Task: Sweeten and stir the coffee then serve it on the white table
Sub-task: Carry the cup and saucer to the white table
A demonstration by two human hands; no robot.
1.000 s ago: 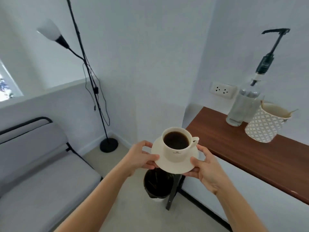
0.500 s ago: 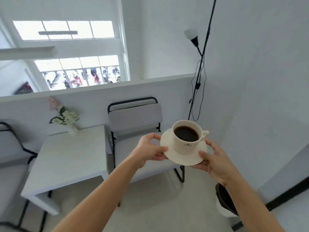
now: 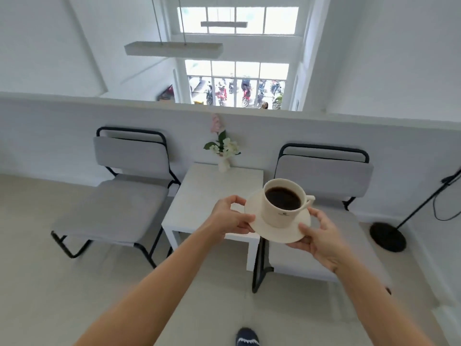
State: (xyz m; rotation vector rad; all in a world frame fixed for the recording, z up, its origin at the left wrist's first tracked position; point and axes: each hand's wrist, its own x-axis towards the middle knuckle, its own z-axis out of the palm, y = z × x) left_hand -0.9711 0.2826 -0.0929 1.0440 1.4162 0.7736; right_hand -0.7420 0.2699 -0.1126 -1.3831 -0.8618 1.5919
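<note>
A cream cup [image 3: 284, 207] full of black coffee stands on a cream saucer [image 3: 296, 231], its handle pointing right. My left hand [image 3: 228, 217] pinches the saucer's left rim and my right hand [image 3: 321, 236] holds its right front rim. Both carry it in the air above the near right part of the small white table [image 3: 199, 196], which stands straight ahead between two chairs.
A vase of flowers [image 3: 223, 156] sits at the table's far edge against a low white wall. Grey chairs stand to the left [image 3: 119, 196] and right [image 3: 324, 176]. A floor lamp base [image 3: 388, 237] is at the right. My foot [image 3: 247, 338] shows below.
The view has swung left from the wooden counter to face the white table. The cup and saucer stay held in both hands and now hang over the table's near corner.
</note>
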